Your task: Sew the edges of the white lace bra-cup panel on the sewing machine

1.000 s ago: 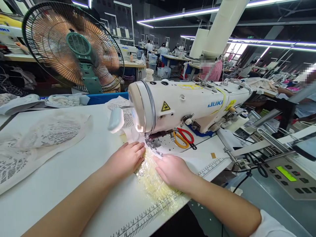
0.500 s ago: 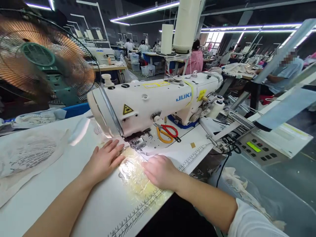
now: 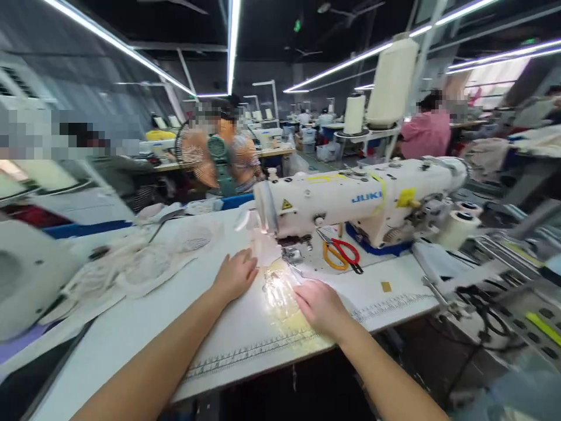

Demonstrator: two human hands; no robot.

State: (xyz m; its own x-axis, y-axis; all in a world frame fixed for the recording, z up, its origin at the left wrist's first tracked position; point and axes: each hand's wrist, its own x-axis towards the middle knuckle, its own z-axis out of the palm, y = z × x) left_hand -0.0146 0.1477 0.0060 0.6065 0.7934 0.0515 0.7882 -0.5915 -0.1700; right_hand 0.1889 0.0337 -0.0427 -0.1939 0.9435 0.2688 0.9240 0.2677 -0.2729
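A white sewing machine marked JUKI stands across the white table. My left hand lies palm down left of the needle area, fingers laid out at the edge of a pale fabric piece. This piece lies by the presser foot. Right of it, my right hand rests with curled fingers at the side of a shiny, yellowish taped patch. Whatever those fingers may hold is hidden. Red-and-orange-handled pliers lie on the machine bed.
Pale fabric pieces lie at the table's left. Printed rulers run along the front edge. A fan and a person in grey are behind at left. Thread cones and a person in pink are beyond the machine.
The view has swung left, so the machine and hands appear further right and smaller. My left hand has drawn slightly back from the presser foot. My right hand stays by the patch.
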